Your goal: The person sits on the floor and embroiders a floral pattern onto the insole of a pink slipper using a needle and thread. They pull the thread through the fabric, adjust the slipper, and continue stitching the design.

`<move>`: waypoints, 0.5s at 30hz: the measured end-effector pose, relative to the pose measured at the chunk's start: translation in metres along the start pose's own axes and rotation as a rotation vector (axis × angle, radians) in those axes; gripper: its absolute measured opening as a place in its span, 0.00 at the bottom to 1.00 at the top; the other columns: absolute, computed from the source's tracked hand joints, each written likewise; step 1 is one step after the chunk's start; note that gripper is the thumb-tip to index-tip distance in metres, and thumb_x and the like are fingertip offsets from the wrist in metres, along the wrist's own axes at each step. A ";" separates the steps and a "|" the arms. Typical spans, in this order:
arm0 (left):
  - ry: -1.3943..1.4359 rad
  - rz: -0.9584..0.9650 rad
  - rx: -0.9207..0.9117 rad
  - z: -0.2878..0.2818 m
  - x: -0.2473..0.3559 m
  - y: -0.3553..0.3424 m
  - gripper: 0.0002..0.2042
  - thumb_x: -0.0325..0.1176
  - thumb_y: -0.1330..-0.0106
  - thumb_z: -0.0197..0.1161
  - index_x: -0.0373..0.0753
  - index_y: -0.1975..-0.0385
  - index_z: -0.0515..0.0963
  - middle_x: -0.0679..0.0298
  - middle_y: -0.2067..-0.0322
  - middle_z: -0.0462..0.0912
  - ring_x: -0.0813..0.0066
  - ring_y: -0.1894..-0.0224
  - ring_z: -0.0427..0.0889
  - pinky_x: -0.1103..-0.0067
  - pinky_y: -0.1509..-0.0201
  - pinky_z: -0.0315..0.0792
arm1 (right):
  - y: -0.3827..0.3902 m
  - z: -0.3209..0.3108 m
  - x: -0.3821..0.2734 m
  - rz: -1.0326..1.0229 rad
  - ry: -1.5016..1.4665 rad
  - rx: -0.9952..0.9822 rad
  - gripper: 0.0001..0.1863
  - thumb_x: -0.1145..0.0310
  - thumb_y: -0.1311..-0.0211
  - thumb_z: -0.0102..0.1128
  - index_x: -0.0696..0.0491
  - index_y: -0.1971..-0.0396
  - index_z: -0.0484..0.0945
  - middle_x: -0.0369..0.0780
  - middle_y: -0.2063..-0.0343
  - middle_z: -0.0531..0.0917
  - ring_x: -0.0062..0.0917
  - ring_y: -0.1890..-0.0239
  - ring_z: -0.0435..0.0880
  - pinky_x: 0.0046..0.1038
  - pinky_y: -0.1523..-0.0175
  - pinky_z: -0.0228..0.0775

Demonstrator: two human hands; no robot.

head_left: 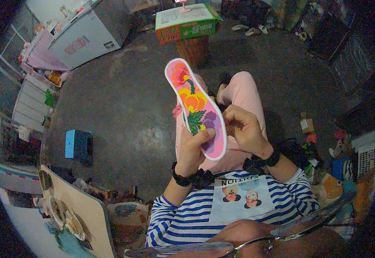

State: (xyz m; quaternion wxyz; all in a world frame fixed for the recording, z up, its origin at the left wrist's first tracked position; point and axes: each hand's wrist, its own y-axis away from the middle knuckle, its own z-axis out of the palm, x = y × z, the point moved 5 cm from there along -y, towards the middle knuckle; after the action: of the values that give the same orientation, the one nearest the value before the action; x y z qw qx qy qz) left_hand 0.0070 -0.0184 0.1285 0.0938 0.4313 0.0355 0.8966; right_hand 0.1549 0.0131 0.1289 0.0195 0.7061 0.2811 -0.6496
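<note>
An embroidered insole (pixel 194 103) with a white rim, bright flowers and green leaves on pink stands slanted above my lap. My left hand (pixel 191 148) grips its lower part, thumb pressed on the purple patch and the other fingers behind. Beside the insole's right edge, my right hand (pixel 244 129) has its fingers bent together in a pinch. Whatever lies between those fingertips is hidden or too small to make out. A bit of pink thread (pixel 177 111) shows at the insole's left edge, next to a narrow white strip. Black scrunchies circle both my wrists.
Ahead, a green and red carton (pixel 186 29) rests on a wooden stump (pixel 194 49). A blue stool (pixel 76 144) stands on the dark floor to the left. A white chest freezer (pixel 88 43) is far left, a table (pixel 90 210) near left. Assorted goods (pixel 321 163) crowd the right.
</note>
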 end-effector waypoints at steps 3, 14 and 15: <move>-0.039 0.003 0.023 0.008 -0.006 0.002 0.20 0.23 0.46 0.64 0.33 0.52 0.72 0.66 0.61 0.80 0.78 0.63 0.80 0.82 0.59 0.75 | 0.001 -0.003 -0.009 -0.049 0.078 0.003 0.11 0.89 0.47 0.50 0.60 0.65 0.74 0.37 0.66 0.74 0.20 0.62 0.75 0.19 0.55 0.69; -0.429 0.297 0.162 0.013 -0.016 -0.004 0.13 0.24 0.43 0.65 0.30 0.58 0.77 0.63 0.62 0.82 0.78 0.63 0.81 0.81 0.57 0.74 | 0.006 -0.019 -0.061 -0.453 0.640 0.222 0.11 0.79 0.59 0.68 0.53 0.73 0.79 0.39 0.69 0.78 0.33 0.65 0.77 0.30 0.61 0.68; -0.437 0.314 0.157 0.015 -0.018 -0.005 0.13 0.24 0.43 0.65 0.30 0.57 0.77 0.63 0.62 0.82 0.78 0.62 0.81 0.81 0.57 0.74 | 0.007 -0.019 -0.061 -0.486 0.661 0.221 0.11 0.79 0.60 0.68 0.53 0.73 0.78 0.38 0.70 0.78 0.33 0.65 0.77 0.30 0.61 0.67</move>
State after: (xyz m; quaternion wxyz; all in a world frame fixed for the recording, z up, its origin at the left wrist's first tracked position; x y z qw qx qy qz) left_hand 0.0304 -0.0176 0.1233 -0.0746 0.6204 0.0168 0.7805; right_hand 0.1753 -0.0078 0.1862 -0.3010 0.7874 0.3594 -0.4003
